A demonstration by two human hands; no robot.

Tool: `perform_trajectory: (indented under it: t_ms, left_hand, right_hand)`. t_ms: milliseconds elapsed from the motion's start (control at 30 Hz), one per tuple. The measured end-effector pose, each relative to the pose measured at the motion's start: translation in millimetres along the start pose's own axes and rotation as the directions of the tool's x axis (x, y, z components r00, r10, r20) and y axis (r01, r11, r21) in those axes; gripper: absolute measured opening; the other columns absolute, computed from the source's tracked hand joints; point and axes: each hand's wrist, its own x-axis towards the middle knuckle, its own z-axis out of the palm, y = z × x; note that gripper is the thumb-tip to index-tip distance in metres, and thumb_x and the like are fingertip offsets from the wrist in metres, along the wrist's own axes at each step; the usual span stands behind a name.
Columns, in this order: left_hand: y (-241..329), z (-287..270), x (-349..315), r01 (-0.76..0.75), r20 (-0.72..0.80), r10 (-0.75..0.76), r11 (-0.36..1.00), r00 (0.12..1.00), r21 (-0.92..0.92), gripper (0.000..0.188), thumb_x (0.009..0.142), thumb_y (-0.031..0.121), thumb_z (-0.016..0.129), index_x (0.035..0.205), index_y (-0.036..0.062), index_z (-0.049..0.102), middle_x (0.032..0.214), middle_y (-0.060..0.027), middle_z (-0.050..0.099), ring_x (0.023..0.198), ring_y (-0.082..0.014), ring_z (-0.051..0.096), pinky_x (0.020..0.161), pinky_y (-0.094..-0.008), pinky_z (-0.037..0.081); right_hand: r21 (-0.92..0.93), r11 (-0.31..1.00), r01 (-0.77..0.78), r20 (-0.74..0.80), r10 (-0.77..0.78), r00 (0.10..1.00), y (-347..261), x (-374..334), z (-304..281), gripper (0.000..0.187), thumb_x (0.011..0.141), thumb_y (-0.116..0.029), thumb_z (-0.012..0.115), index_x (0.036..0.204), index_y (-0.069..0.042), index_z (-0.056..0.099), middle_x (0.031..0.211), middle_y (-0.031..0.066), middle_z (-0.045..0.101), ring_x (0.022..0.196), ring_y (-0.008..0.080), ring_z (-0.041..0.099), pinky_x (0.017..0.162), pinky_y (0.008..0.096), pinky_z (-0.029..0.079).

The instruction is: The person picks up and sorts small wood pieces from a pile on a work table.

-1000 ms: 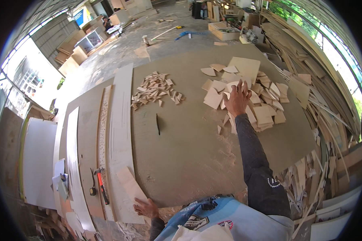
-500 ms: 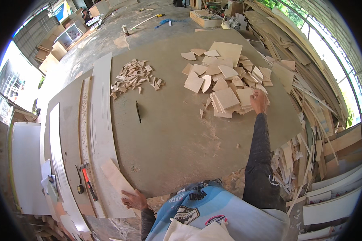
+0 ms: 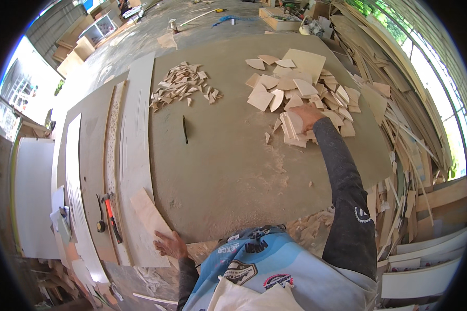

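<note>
- Concrete floor [image 3: 140, 39] stretches behind a brown board [image 3: 218, 176] in the head view, with stacked planks [image 3: 410, 98] along the right side.
- Right hand [image 3: 308, 117]: bent down onto a stack [image 3: 291, 126] of thin wood pieces, touching it from above. Its fingertips are hidden, so I cannot tell whether it grips a piece or only rests there.
- That stack sits at the near edge of a pile [image 3: 306, 87] of flat pieces, some curved, on the board's far right part.
- Left hand [image 3: 171, 245]: fingers spread apart, touching the near end of a wood strip [image 3: 149, 210]. The strip lies slanted over a long white panel [image 3: 136, 140].
- Small scraps [image 3: 180, 84] are heaped left of the pile, well apart from it; a thin black stick [image 3: 185, 129] lies nearer.
- Left of the strip lie a red-handled hammer [image 3: 112, 220] and, just beside it, a tape measure [image 3: 100, 226].
</note>
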Motion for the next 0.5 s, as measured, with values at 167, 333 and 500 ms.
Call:
perform_trajectory:
  t_ms: [167,333,500]
  left_hand:
    - [3,-6,0,0.025,0.015,-0.025,1.0,1.0,0.003,0.089,0.09,0.04,0.069,0.162,0.0121,0.026,0.153,-0.0347,0.029,0.141,-0.0476,0.029,0.111,-0.065,0.027]
    - [5,-5,1,0.051,0.025,-0.051,0.999,0.998,0.006,0.09,0.088,0.041,0.067,0.162,0.0116,0.027,0.153,-0.0347,0.029,0.143,-0.0471,0.027,0.112,-0.0652,0.025]
    - [5,3,5,0.047,0.026,-0.048,0.999,0.999,0.008,0.091,0.086,0.043,0.066,0.162,0.0114,0.026,0.153,-0.0344,0.029,0.144,-0.047,0.026,0.113,-0.0641,0.023]
  right_hand:
    - [0.079,0.997,-0.024,-0.384,0.053,0.922,-29,-22,-19,0.115,0.052,-0.061,0.09,0.147,-0.007,0.053,0.114,0.0186,0.071,0.113,0.0351,0.063,0.106,0.0541,0.036]
    - [0.343,0.934,0.098,-0.515,0.1,0.852,-113,-18,6,0.127,0.067,-0.093,0.065,0.138,0.011,0.053,0.103,0.0218,0.072,0.094,0.0333,0.072,0.089,0.0488,0.055]
    - [0.38,0.915,0.135,-0.62,0.143,0.772,-231,12,85,0.112,0.081,-0.094,0.042,0.121,0.008,0.061,0.077,0.0197,0.07,0.063,0.0255,0.069,0.053,0.0413,0.052]
